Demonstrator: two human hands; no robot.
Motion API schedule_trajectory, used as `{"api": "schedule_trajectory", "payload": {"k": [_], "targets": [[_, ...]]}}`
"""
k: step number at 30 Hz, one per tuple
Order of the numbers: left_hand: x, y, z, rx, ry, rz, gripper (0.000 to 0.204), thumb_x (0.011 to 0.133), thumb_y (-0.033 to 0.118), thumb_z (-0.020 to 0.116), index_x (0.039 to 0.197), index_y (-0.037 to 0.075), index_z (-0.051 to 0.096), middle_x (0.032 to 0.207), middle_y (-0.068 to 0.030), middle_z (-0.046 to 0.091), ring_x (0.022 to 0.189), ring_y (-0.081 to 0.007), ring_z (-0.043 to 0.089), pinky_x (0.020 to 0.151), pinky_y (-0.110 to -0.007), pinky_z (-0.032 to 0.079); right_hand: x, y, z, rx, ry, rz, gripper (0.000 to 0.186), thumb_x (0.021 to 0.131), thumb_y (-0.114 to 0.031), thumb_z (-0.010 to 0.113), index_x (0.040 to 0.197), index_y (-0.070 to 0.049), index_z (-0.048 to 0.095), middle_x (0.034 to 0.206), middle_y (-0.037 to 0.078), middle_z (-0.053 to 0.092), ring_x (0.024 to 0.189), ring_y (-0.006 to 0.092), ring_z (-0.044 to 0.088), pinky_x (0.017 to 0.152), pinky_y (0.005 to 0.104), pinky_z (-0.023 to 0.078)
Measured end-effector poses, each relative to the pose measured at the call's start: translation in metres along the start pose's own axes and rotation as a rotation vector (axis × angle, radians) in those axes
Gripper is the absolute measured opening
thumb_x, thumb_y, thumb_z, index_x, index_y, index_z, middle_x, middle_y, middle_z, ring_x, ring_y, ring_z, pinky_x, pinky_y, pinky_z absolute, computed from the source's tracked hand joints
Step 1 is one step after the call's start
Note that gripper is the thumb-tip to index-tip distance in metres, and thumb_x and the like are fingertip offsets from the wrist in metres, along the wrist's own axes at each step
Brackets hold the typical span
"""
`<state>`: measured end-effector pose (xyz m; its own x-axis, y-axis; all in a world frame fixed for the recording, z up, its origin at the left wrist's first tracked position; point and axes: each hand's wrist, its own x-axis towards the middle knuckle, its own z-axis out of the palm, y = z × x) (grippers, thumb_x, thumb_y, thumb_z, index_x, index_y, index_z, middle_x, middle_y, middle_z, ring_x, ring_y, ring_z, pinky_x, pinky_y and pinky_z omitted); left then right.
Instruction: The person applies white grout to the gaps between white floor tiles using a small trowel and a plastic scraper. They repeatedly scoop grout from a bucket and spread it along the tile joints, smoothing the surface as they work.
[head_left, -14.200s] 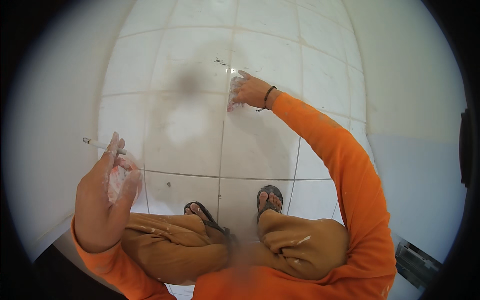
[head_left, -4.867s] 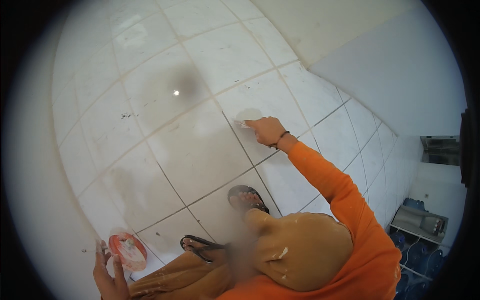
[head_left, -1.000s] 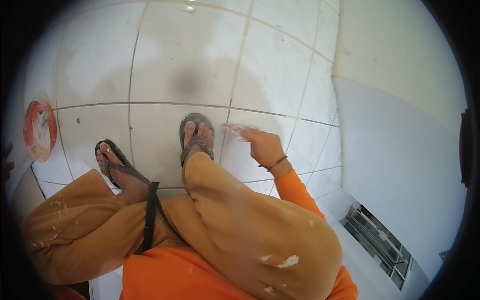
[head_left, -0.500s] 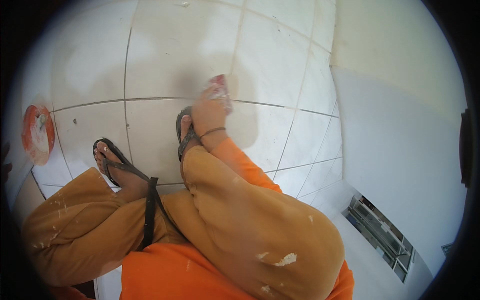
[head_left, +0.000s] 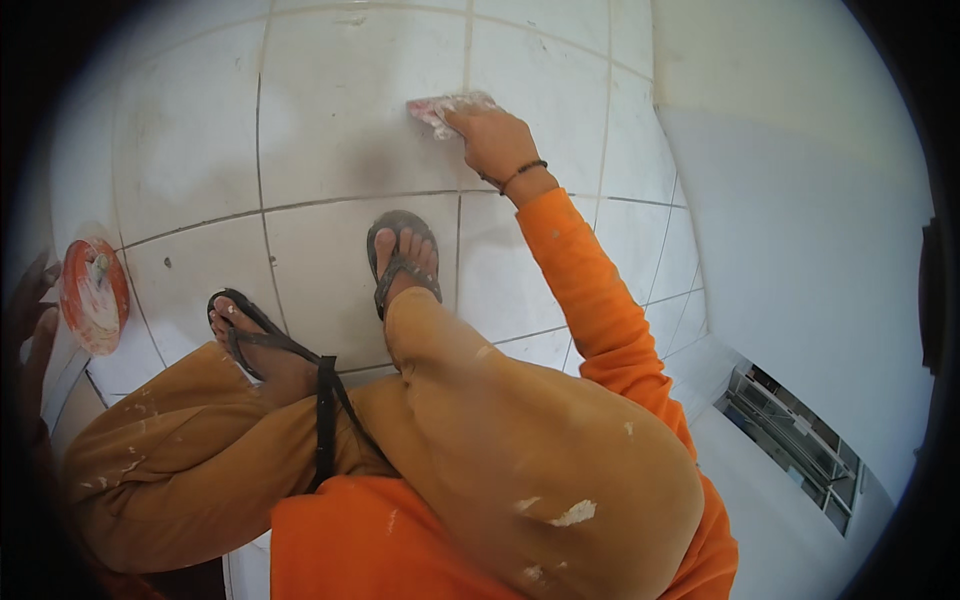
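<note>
At nine o'clock the left hand [head_left: 36, 318] sat in shadow, fingers parted; whether it held anything could not be told. Just beside it was a red bowl [head_left: 120, 290] smeared with white. At twelve o'clock, over the tiled floor [head_left: 190, 130], the right hand [head_left: 498, 143] gripped a pink-and-white scrap [head_left: 430, 110], long axis nine-to-three, free end pointing toward nine.

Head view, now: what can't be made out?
All in the head view:
Left hand: partly lost in the dark fisheye rim; grip unclear.
White-smeared reddish piece: one end covered by the right hand.
Metal-framed unit: too small to identify.
Lump in the red bowl: likewise.
</note>
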<state>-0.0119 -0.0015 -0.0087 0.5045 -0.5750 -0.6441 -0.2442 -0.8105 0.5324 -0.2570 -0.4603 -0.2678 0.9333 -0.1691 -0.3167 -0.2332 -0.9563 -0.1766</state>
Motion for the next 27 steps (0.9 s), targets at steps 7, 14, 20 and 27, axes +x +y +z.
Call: {"api": "schedule_trajectory", "payload": {"k": [7,14,20,27], "targets": [[0.018,0.032,0.011,0.157,-0.192,0.065,0.059,0.101,0.025,0.062,0.142,-0.012,0.044,0.115,-0.0224,0.069,0.109,-0.0245,0.065,0.090,-0.032,0.051,-0.166,-0.028,0.078,0.027,0.093,-0.089,0.065,0.080,0.001,0.056,0.141,-0.019,0.052,0.142,0.015,0.053,0.135,0.0398,0.045,0.114,0.0452,0.038],[0.003,-0.004,0.019,0.252,-0.005,0.217,0.054,0.097,0.010,0.061,0.148,0.000,0.045,0.134,-0.0158,0.059,0.117,-0.0227,0.059,0.103,-0.036,0.046,-0.191,-0.022,0.030,0.384,-0.038,0.339,0.047,0.083,-0.003,0.058,0.127,-0.017,0.066,0.119,0.015,0.069,0.099,0.0341,0.068,0.082,0.0428,0.057],[-0.004,0.022,0.025,0.219,0.007,0.374,0.052,0.095,0.010,0.064,0.143,-0.002,0.050,0.131,-0.0176,0.062,0.114,-0.0233,0.061,0.101,-0.036,0.047,-0.116,-0.034,0.044,0.127,0.412,0.142,0.045,0.083,-0.002,0.057,0.126,-0.011,0.064,0.115,0.016,0.069,0.097,0.0333,0.069,0.079,0.0431,0.057],[0.017,0.033,0.016,0.215,0.010,0.369,0.052,0.095,0.009,0.062,0.144,-0.002,0.048,0.134,-0.0188,0.061,0.115,-0.0241,0.060,0.101,-0.036,0.047,-0.182,-0.088,0.103,-0.089,0.273,0.001,0.044,0.081,-0.005,0.057,0.125,-0.008,0.063,0.115,0.016,0.069,0.100,0.0314,0.068,0.079,0.0446,0.057]]}}
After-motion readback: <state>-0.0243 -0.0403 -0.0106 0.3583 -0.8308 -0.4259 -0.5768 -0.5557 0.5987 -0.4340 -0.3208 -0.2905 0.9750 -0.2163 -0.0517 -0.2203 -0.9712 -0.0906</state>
